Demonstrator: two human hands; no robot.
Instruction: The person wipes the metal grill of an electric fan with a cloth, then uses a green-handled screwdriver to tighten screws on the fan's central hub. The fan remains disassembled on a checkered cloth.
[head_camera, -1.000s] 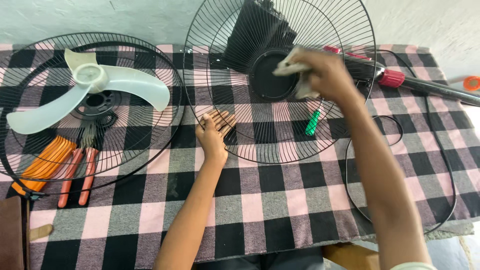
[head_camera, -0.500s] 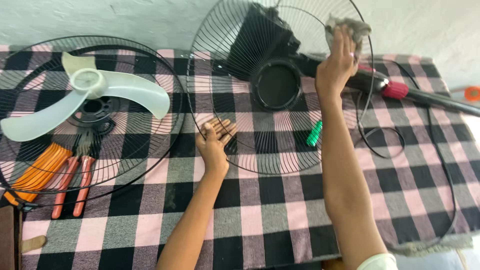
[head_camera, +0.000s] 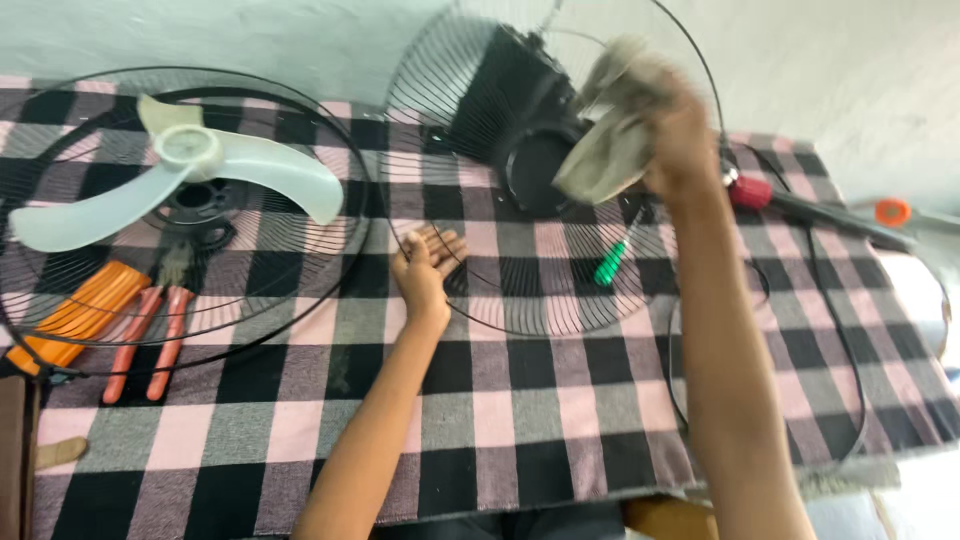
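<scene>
The right hand (head_camera: 680, 140) has its grip clenched on a grey cloth (head_camera: 610, 150), which hangs bunched from the fingers against the wires of the tilted black fan guard (head_camera: 470, 90); hand and cloth are blurred, so the exact finger placing cannot be told. The cloth lies just at 3 o'clock of the guard's round black hub (head_camera: 530, 170), partly covering it. The left hand (head_camera: 425, 268) lies flat with fingers spread and its grip released, holding nothing, the fingertips touching the guard's rim at about 7 o'clock. A green-handled screwdriver (head_camera: 608, 262) lies on the checked cloth of the desk (head_camera: 500, 420) behind the guard's wires, toward 5 o'clock of the hub. At 9 o'clock of the left hand a second guard (head_camera: 300, 290) lies flat, carrying a pale fan blade (head_camera: 190, 170), with orange-handled pliers (head_camera: 140, 340) beneath its wires.
</scene>
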